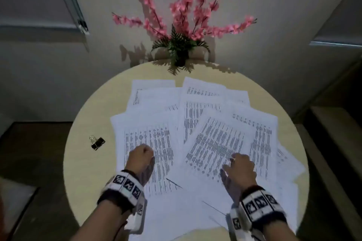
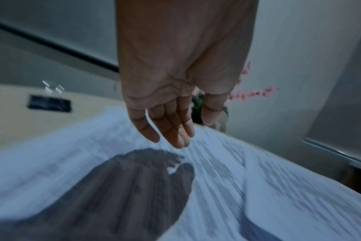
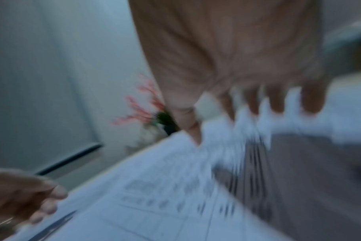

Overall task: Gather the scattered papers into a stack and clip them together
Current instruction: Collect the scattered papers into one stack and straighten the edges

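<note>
The papers (image 1: 197, 143) are thin, matt white sheets printed with dense black text. The round table (image 1: 86, 162) has a smooth, pale, wood-look top — low sheen. At its left lies a binder clip (image 1: 97, 143) — glossy black body, shiny wire handles. The far flowers (image 1: 188, 11) look like pink fabric.

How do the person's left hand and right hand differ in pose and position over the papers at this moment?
The left hand has its fingers close together and extended, while the right hand has its fingers spread apart. The left hand sits over the left-side white printed sheets, nearer the black binder clip; the right hand is over the angled top sheet on the right. Both hold nothing, wear marker wristbands and are above the round beige table.
</note>
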Demonstrator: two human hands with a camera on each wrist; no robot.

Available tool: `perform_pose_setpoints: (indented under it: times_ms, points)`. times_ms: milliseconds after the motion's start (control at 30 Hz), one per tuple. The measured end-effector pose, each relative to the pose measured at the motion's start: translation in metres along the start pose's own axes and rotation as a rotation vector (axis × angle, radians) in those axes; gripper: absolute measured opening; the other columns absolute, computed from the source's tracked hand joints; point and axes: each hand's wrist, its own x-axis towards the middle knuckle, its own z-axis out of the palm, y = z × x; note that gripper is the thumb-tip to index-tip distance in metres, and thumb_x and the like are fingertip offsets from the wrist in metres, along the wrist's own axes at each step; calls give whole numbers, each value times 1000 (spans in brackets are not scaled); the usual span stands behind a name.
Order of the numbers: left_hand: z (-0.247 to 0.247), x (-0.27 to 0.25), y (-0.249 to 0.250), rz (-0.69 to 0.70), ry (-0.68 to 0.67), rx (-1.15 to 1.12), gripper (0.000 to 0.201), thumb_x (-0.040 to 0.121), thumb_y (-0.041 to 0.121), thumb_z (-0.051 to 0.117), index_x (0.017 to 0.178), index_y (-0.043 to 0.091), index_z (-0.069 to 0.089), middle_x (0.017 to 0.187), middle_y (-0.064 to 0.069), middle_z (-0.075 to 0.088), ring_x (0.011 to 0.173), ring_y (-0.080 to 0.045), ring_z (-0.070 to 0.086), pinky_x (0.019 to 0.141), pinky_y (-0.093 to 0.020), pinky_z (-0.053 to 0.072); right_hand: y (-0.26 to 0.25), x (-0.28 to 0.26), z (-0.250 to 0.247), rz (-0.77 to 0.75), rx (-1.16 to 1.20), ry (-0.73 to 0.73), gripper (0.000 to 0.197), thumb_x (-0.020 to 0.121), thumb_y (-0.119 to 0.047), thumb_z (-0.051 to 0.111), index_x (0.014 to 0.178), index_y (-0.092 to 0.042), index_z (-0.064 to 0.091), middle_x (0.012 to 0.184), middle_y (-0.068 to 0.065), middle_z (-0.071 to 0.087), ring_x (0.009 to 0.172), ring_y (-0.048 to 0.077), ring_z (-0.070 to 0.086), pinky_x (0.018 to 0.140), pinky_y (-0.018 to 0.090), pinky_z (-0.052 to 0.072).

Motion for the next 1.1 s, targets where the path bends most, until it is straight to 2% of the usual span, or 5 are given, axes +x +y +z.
perform_pose_setpoints:
  times_ms: [333,433,567,767,1100]
  points:
    - [82,0,17,-6,-424,88,27,84,38,58,81,11,53,79,-3,56,68,-15,54,63,-22,45,-21,50,18,293,498,97,75,72,-3,70,135,-2,31,119,26,52,95,37,60,77,46,56]
    - [57,17,3,-141,-85,158,72,70,62,62,124,16,49,129,-10,47,124,-30,44,103,-47,40,-36,57,16,218,552,0,54,78,10,53,128,-4,40,77,13,56,56,25,55,43,25,49]
    - [5,31,-12,-540,307,93,114,64,69,62,140,-4,19,149,-22,17,139,-36,16,113,-52,18,-79,55,36,52,327,-52,57,81,-6,57,134,1,38,122,22,53,107,36,58,90,43,52]
    - [4,45,-18,-580,273,21,108,66,63,66,136,-5,21,144,-23,23,135,-36,21,110,-51,23,-131,10,86,-176,126,-241,57,85,-20,56,135,-4,35,137,14,36,128,31,36,105,44,37]
    - [2,43,-41,-491,276,-131,82,71,33,74,131,-4,33,139,-22,36,130,-38,34,103,-51,37,-159,-37,82,-617,108,-337,31,87,-1,44,116,-9,52,97,18,66,72,25,55,65,34,48]
